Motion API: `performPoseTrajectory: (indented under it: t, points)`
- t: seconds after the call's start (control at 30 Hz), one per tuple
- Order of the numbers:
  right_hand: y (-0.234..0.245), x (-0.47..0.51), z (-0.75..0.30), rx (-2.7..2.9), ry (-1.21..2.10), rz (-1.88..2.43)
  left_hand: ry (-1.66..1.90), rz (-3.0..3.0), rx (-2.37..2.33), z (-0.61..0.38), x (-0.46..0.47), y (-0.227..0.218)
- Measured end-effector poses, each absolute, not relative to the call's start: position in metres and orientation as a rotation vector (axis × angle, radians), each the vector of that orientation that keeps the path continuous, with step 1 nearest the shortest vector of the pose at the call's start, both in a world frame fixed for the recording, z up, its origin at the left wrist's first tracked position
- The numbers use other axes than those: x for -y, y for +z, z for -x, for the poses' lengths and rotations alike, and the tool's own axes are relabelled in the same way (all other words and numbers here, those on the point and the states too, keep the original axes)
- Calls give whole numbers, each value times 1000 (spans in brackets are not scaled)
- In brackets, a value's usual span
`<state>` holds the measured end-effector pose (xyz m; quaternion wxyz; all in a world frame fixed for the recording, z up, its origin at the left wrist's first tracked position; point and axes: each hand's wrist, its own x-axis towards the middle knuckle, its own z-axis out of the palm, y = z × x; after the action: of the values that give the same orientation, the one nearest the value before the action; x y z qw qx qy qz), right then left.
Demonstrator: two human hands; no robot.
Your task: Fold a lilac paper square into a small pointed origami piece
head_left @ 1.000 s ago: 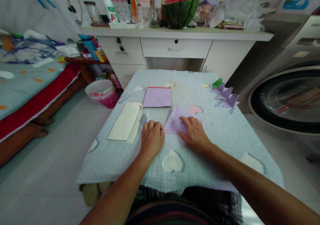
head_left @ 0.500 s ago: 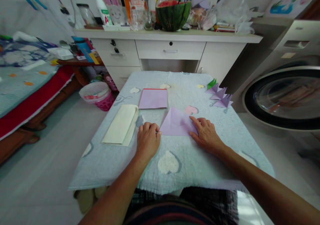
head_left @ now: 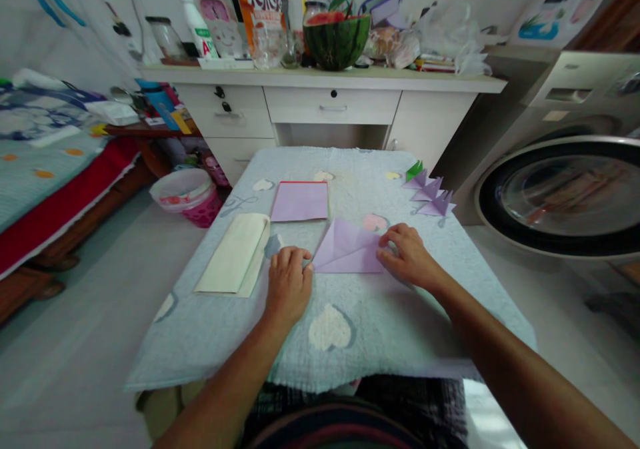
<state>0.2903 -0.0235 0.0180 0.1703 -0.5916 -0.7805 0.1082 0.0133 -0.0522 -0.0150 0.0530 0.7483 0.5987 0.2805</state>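
Observation:
A light purple sheet of origami paper (head_left: 345,249) lies folded in front of me, with creases across it and a flap rising slightly on its right side. My left hand (head_left: 290,282) rests at its left corner, fingers curled and thumb against the tip. At the right side, my right hand (head_left: 406,254) pinches the paper's edge between thumb and fingers. Behind it sits a stack of purple paper squares (head_left: 300,201) with a red edge showing. A folded cream-coloured cloth or paper (head_left: 233,254) is left of my left hand.
Folded purple paper pieces (head_left: 434,196) and a green one (head_left: 414,170) line the right edge of the cloth-covered table (head_left: 370,336). Beyond is a white cabinet (head_left: 333,97) bearing a cut watermelon (head_left: 336,41). A pink bin (head_left: 200,212) stands left, a washing machine (head_left: 555,189) right.
My right hand has closed on the paper's right edge and lifts a flap, so a slanting fold line shows. My left hand stays at the left corner. The view has shifted slightly.

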Motion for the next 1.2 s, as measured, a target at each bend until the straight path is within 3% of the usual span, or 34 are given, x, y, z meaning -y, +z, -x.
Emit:
performPoseTrajectory:
  t: [0.13, 0.3, 0.73, 1.0, 1.2]
  points:
    - [9, 23, -270, 2215, 301, 1758, 927, -2314, -1709, -14, 55, -12]
    - [-3, 22, -270, 2110, 398, 1555, 886, -2365, -1588, -16, 59, -11]
    - [-10, 29, -266, 2150, 348, 1369, 501, -2372, -1323, -50, 41, 15]
    - [15, 36, -268, 2145, 496, 969, 598, -2216, -1266, -63, 38, 26]
    - [13, 38, -279, 2329, 223, 1048, 852, -2176, -1126, -47, 46, 41]
